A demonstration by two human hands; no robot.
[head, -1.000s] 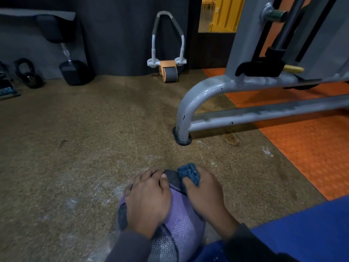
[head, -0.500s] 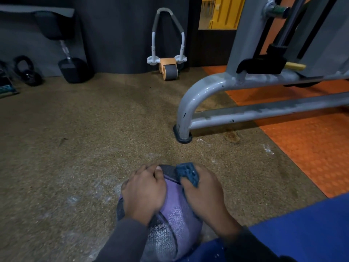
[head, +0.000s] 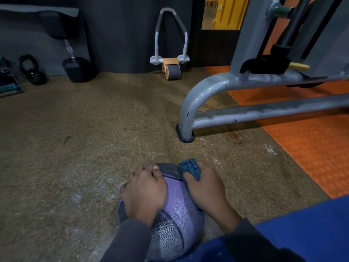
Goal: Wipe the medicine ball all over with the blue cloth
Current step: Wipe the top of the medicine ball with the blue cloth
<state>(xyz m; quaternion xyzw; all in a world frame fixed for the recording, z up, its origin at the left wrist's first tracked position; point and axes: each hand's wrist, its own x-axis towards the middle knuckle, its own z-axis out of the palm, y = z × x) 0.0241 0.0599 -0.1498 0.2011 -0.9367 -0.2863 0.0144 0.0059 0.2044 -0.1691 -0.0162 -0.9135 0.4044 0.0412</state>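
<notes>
A purple and grey textured medicine ball (head: 177,210) rests on the brown floor at the bottom centre of the head view. My left hand (head: 144,193) lies flat over its upper left side, fingers curled over the top. My right hand (head: 204,190) presses on the ball's upper right side and grips the blue cloth (head: 190,168), which bunches out between thumb and fingers at the top of the ball. Much of the cloth is hidden under that hand.
A grey machine frame (head: 190,103) stands just beyond the ball to the right, on orange matting (head: 311,144). An ab roller (head: 171,69), a dumbbell (head: 75,67) and a kettlebell (head: 34,72) sit by the far wall. A blue mat (head: 306,229) lies at bottom right.
Both hands have stayed on the ball. The left hand has slid slightly toward me and to the left, and a bit more of the dark grey top panel shows.
</notes>
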